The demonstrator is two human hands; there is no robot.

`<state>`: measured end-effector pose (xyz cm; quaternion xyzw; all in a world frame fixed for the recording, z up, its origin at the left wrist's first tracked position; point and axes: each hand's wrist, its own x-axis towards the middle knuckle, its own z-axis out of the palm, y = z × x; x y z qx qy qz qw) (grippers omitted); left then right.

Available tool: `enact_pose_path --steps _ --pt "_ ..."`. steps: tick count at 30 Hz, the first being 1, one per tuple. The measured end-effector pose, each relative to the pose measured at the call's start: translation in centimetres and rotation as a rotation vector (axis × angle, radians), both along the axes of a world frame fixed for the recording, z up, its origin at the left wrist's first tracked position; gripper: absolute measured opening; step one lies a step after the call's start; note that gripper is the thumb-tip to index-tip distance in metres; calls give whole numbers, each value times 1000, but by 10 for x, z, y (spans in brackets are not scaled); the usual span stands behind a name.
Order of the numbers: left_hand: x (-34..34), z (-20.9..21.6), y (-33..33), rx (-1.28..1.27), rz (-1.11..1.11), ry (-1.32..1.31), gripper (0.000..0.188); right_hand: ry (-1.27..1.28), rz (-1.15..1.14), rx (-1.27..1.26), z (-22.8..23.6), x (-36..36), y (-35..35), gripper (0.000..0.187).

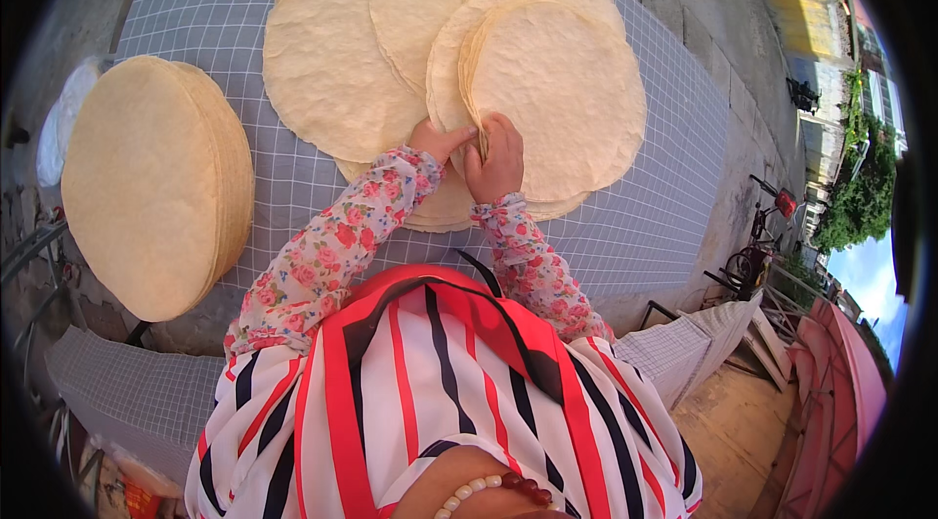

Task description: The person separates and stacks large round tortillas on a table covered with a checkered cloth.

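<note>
Left hand [439,139] half-curled, its hold unclear, right hand [496,163] pinching, I touch the flatbread stack's [557,89] near-left rim, where light, probably brittle rounds seem best gripped.

No writing, label, number or sign can be read anywhere in this view; low on the rim, between seven and eight o'clock, a small red and yellow patch [142,501] shows, too small and blurred to tell whether it bears any lettering
</note>
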<state>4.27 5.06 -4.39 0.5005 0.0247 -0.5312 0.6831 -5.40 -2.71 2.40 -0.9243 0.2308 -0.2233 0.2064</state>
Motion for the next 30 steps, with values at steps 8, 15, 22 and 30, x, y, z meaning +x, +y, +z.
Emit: enact_pose_path --steps 8,15,22,30 --pt "-3 -15 -2 -41 34 42 34 20 -173 317 22 -14 -62 17" --pt "0 0 6 -58 73 110 35 -30 -34 -172 81 -17 -55 14" --pt "1 11 -2 248 41 0 40 -51 -262 407 86 -35 -131 22" --pt "0 -15 5 133 58 39 42 27 45 -255 212 -25 -114 7"
